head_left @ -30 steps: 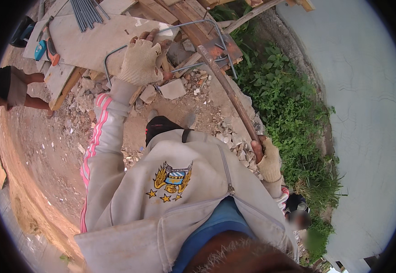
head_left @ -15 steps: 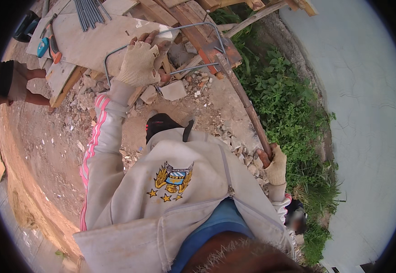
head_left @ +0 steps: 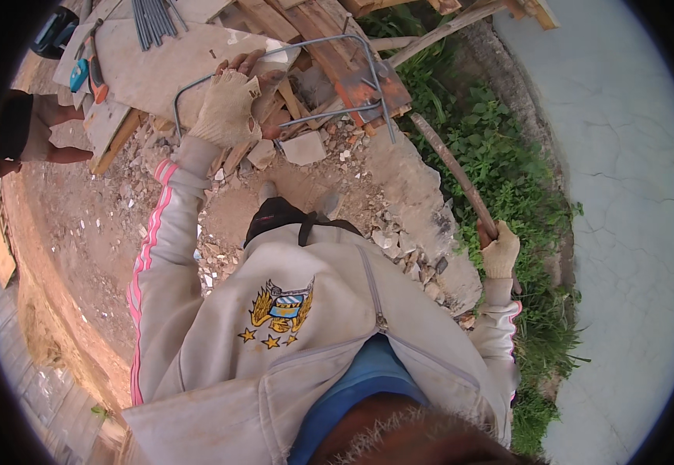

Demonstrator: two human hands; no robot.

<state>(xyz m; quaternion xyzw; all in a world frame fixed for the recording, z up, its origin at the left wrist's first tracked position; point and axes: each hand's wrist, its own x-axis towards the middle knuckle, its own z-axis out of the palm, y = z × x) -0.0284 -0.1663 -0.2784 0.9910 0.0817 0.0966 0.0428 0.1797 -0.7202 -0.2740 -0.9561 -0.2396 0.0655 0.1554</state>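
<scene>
My left hand (head_left: 227,108), in a cream fingerless glove, is closed on a bent steel rod (head_left: 313,43). The rod forms a rough rectangular frame, with one free end pointing down past the edge of a reddish wooden bench (head_left: 389,87). Short metal pegs stand on that bench beside the rod. Off to the right, my right hand (head_left: 499,252), gloved the same way, grips a long rusty metal bar (head_left: 461,177) near its lower end. The bar's far tip is apart from the rod, just right of the bench.
Boards (head_left: 158,74) at upper left carry pliers (head_left: 95,74), a teal tape measure (head_left: 79,74) and several straight steel rods (head_left: 151,23). Another person's legs (head_left: 54,128) are at far left. Rubble (head_left: 306,147) lies below; plants (head_left: 499,155) and a pale wall (head_left: 624,194) are right.
My right hand has swung right and slightly up, and the bar has come away from the rod. The rod's freed end now points down beyond the bench. My left hand stays nearly in place.
</scene>
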